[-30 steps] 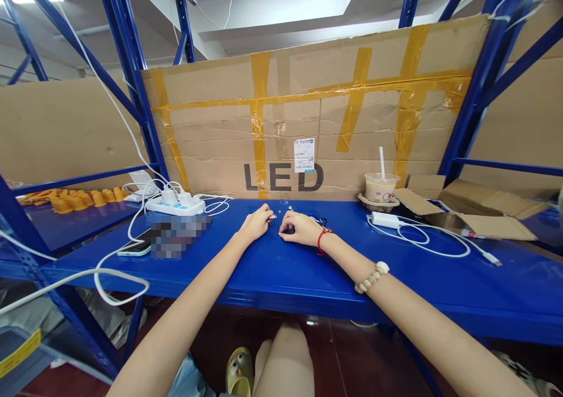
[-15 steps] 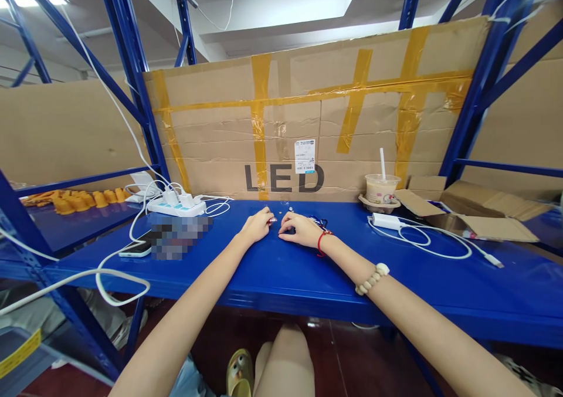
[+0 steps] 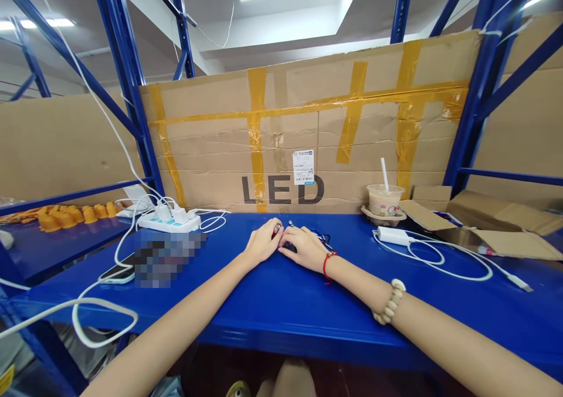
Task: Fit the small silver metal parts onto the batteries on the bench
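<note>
Both my hands rest side by side on the blue metal shelf [image 3: 281, 303], close to the cardboard wall. My left hand [image 3: 263, 243] is curled, pinching a small red and silver part [image 3: 276, 229] at its fingertips. My right hand [image 3: 305, 248] lies just to the right, fingers bent over a small dark piece [image 3: 289, 246] that I cannot make out. A few tiny metal bits [image 3: 291, 223] lie just beyond the fingers. A red string and a bead bracelet circle my right wrist and forearm.
A white power strip [image 3: 168, 221] with plugs and trailing cables sits at the left, a phone [image 3: 115, 274] near it. A drink cup with straw [image 3: 385, 200], a white charger [image 3: 393, 235] and open cardboard flaps [image 3: 492, 233] lie at the right. Orange parts [image 3: 73, 215] fill the neighbouring shelf.
The camera has tilted up and come nearer the shelf. My hands have drawn closer together, the left hand's part now beside the right fingers.
</note>
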A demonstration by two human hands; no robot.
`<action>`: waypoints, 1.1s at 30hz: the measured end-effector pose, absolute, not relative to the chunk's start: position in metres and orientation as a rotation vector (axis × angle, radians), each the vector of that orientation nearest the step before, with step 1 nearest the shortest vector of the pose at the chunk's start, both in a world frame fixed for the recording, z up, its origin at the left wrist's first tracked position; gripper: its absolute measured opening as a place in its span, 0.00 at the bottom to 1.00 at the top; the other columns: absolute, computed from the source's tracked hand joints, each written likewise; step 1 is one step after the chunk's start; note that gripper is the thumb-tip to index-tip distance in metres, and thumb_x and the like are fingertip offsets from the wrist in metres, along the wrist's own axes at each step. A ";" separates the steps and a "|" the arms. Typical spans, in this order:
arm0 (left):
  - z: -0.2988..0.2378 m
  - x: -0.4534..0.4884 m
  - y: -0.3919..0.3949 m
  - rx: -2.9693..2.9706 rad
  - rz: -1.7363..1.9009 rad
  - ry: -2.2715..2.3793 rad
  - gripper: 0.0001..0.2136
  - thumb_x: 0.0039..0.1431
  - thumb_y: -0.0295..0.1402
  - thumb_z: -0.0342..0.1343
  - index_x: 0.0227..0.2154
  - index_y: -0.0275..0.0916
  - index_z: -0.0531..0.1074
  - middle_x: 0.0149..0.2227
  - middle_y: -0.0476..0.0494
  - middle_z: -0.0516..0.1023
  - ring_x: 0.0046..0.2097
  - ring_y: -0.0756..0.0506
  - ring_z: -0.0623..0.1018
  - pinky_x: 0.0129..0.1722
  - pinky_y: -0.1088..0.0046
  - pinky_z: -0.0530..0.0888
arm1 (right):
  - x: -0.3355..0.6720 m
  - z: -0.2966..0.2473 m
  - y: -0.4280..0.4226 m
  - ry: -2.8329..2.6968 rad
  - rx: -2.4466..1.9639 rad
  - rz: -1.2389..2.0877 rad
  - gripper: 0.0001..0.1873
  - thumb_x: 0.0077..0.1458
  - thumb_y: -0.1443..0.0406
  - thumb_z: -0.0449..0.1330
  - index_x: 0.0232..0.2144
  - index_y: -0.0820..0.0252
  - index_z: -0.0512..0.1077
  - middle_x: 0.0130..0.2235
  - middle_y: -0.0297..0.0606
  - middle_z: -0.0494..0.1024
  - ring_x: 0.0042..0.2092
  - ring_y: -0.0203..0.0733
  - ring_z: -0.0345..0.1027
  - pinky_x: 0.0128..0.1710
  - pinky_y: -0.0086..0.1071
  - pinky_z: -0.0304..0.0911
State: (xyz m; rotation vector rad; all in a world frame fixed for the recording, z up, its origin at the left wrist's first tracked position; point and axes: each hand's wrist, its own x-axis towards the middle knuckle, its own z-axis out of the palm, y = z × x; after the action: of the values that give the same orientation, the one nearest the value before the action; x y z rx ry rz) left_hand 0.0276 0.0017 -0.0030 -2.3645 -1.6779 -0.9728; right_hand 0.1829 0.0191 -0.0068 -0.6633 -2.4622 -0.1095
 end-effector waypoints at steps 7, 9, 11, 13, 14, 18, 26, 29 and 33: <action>-0.005 0.029 0.024 -2.291 -0.985 -1.572 0.17 0.60 0.38 0.38 0.19 0.36 0.59 0.26 0.51 0.65 0.27 0.53 0.67 0.26 0.78 0.59 | 0.197 -0.011 0.044 -2.168 -0.703 -0.040 0.07 0.57 0.64 0.51 0.33 0.59 0.67 0.33 0.34 0.69 0.32 0.33 0.63 0.35 0.31 0.53; -0.005 0.030 0.031 -2.325 -0.965 -1.451 0.18 0.60 0.36 0.38 0.17 0.35 0.60 0.27 0.50 0.67 0.27 0.53 0.67 0.26 0.78 0.60 | 0.199 -0.013 0.049 -2.069 -0.713 0.007 0.07 0.56 0.63 0.52 0.32 0.59 0.68 0.33 0.34 0.69 0.30 0.33 0.62 0.33 0.30 0.55; -0.007 0.030 0.037 -2.322 -0.922 -1.341 0.19 0.59 0.35 0.39 0.14 0.35 0.60 0.23 0.48 0.68 0.27 0.53 0.68 0.26 0.77 0.59 | 0.199 -0.014 0.051 -1.992 -0.685 0.065 0.08 0.55 0.62 0.53 0.32 0.58 0.69 0.33 0.34 0.69 0.30 0.32 0.61 0.32 0.28 0.57; -0.010 0.029 0.041 -2.297 -0.857 -1.273 0.20 0.58 0.34 0.40 0.12 0.35 0.60 0.18 0.48 0.66 0.24 0.52 0.67 0.24 0.76 0.56 | 0.197 -0.014 0.050 -1.964 -0.628 0.108 0.07 0.55 0.62 0.53 0.32 0.58 0.69 0.33 0.34 0.68 0.30 0.32 0.62 0.32 0.27 0.58; -0.011 0.028 0.043 -2.289 -0.827 -1.252 0.19 0.57 0.34 0.41 0.11 0.35 0.60 0.16 0.47 0.65 0.22 0.52 0.66 0.23 0.76 0.55 | 0.197 -0.014 0.049 -1.966 -0.596 0.117 0.07 0.54 0.62 0.54 0.31 0.58 0.70 0.33 0.34 0.68 0.31 0.32 0.62 0.32 0.26 0.58; -0.014 0.025 0.043 -2.305 -0.748 -1.174 0.17 0.53 0.32 0.43 0.11 0.35 0.63 0.15 0.46 0.68 0.19 0.52 0.66 0.21 0.76 0.53 | 0.194 -0.013 0.043 -1.982 -0.507 0.136 0.06 0.54 0.63 0.55 0.30 0.58 0.70 0.32 0.34 0.68 0.32 0.32 0.63 0.32 0.26 0.59; -0.012 0.026 0.037 -2.350 -0.621 -1.242 0.12 0.49 0.29 0.43 0.16 0.36 0.69 0.21 0.45 0.74 0.23 0.49 0.72 0.22 0.76 0.56 | 0.192 -0.014 0.035 -2.021 -0.439 0.133 0.07 0.53 0.63 0.55 0.26 0.60 0.67 0.32 0.35 0.68 0.33 0.32 0.64 0.34 0.26 0.61; -0.011 0.029 0.033 -2.349 -0.584 -1.341 0.12 0.49 0.29 0.43 0.18 0.36 0.70 0.22 0.44 0.75 0.24 0.48 0.73 0.23 0.76 0.58 | 0.194 -0.014 0.033 -2.048 -0.457 0.136 0.07 0.54 0.63 0.54 0.26 0.60 0.66 0.33 0.35 0.68 0.32 0.32 0.64 0.34 0.26 0.61; -0.008 0.036 0.025 -2.346 -0.519 -1.435 0.12 0.49 0.30 0.43 0.18 0.36 0.70 0.22 0.42 0.75 0.26 0.46 0.73 0.24 0.75 0.61 | 0.199 -0.012 0.030 -2.092 -0.492 0.131 0.08 0.55 0.63 0.54 0.27 0.60 0.67 0.33 0.35 0.67 0.31 0.31 0.63 0.31 0.25 0.60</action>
State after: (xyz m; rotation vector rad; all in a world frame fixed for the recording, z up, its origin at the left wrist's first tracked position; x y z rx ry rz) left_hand 0.0357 0.0249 -0.0078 -2.3456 -1.4349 -0.5188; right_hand 0.1993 0.0299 -0.0123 -0.4921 -2.0923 0.1307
